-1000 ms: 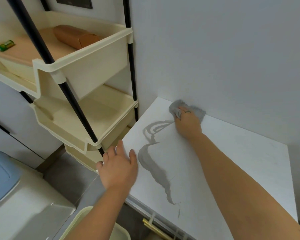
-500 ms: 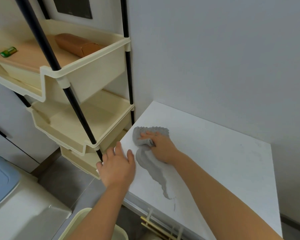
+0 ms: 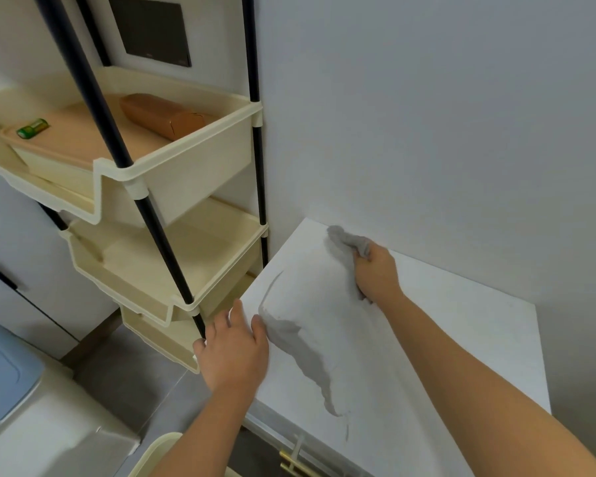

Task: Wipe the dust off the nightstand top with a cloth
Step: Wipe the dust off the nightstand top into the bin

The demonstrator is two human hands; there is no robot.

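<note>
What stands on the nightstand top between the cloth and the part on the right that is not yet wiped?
Nothing visible. The cloth, gripped by the right hand, is at the back near the wall, and the nightstand top to its right is bare. The left hand rests at the left edge.

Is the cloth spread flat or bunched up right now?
Bunched: the cloth is crumpled in the right hand, a wad sticking out past the fingers on the nightstand top.

Two hands (image 3: 234, 352), one cloth (image 3: 346, 241), one nightstand (image 3: 461, 339), three shelf bins (image 3: 200, 173) (cream)
</note>
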